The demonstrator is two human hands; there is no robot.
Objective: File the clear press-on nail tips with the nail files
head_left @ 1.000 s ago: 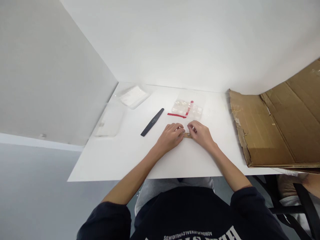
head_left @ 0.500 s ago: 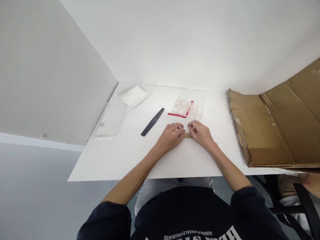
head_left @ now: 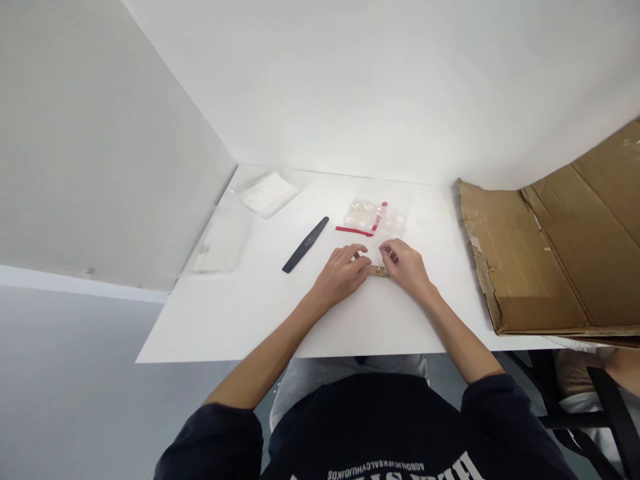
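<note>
My left hand (head_left: 344, 272) rests on the white table, its thumb at the left end of a small flat brown strip (head_left: 379, 271) with shiny metal bits on it. The fingers are curled round that end, with the index finger raised a little above the thumb. Over the strip's right end, my right hand (head_left: 406, 265) is closed in a pinch, thumb and index finger together. Whatever is between those fingertips is too small to make out. Left of my hands lies a black nail file (head_left: 305, 245), slanted on the table.
Behind my hands lies a clear bag (head_left: 363, 215) of small pale pieces with a red strip (head_left: 354, 231). Two more clear packets, one upper left (head_left: 267, 193) and one at the left edge (head_left: 217, 243), lie beyond the file. An opened cardboard box (head_left: 540, 267) stands right; someone's arm (head_left: 623, 367) shows below.
My right hand has shifted slightly right, away from my left fingers, and more of the brown strip shows. My left hand stays nearly in place, with its index finger a little farther from the thumb.
</note>
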